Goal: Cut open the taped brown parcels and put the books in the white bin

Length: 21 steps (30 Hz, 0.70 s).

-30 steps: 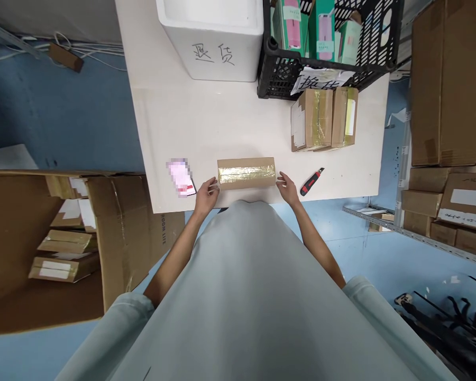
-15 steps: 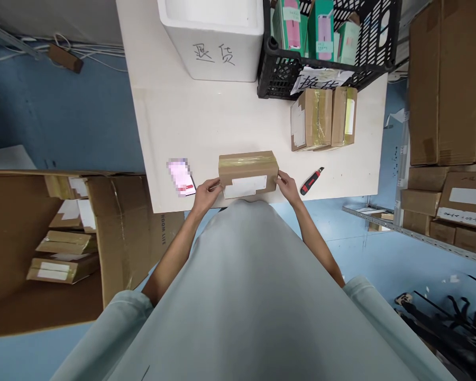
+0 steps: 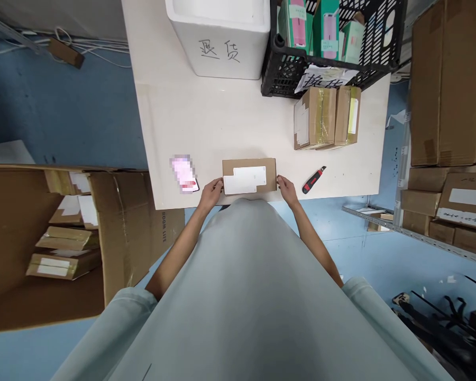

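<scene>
A small brown cardboard box (image 3: 269,183) is at the table's near edge, its face with overlapping white labels turned up to me. My left hand (image 3: 211,193) is closed at the box's left end, fingertips against its side. At the opposite end my right hand (image 3: 287,191) has its fingers bent in against the right side. The far side of the box is out of sight. Beyond my right hand lies a red and black utility knife (image 3: 313,180). To the left of my left hand rests a phone (image 3: 185,173) with a lit, pixelated screen.
Two taped cardboard boxes (image 3: 321,119) stand before a black crate (image 3: 280,69) of green packages. A white bin (image 3: 230,55) sits at the back of the table (image 3: 182,116). At left, a large open carton (image 3: 121,233) holds several small boxes. Shelved boxes (image 3: 470,198) are at right.
The box has turned between my hands: its taped top has gone from sight and the labelled face now shows fully. Both hands stay at its ends. The whole view has shifted slightly.
</scene>
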Each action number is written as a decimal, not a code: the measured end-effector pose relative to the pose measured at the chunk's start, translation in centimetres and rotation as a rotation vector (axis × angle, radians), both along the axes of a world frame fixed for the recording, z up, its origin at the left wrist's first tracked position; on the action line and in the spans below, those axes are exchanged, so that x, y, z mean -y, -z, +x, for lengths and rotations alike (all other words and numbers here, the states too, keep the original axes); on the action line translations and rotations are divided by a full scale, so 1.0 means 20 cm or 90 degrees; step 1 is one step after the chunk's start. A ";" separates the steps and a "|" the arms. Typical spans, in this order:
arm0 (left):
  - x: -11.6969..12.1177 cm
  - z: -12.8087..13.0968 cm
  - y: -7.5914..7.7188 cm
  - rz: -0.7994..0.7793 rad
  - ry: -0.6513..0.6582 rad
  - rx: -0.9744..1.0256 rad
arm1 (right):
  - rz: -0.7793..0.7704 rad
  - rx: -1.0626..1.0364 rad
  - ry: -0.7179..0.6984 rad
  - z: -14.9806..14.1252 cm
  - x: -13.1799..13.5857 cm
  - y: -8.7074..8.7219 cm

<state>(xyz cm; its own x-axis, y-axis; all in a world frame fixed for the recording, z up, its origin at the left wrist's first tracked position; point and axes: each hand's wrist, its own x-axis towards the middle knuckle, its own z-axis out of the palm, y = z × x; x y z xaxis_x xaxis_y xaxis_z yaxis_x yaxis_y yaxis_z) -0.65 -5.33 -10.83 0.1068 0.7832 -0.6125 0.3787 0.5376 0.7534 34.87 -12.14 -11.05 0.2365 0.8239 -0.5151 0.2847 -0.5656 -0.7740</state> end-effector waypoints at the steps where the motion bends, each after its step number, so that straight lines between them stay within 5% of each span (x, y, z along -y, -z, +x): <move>1: 0.02 -0.01 0.00 -0.016 -0.002 -0.007 | -0.018 0.006 0.021 0.00 0.03 0.00; 13: 0.06 -0.01 -0.03 -0.021 0.052 0.000 | -0.047 -0.076 0.013 -0.04 0.10 -0.01; 21: 0.01 -0.04 -0.19 0.031 0.024 0.041 | 0.046 -0.021 0.020 0.02 0.01 -0.14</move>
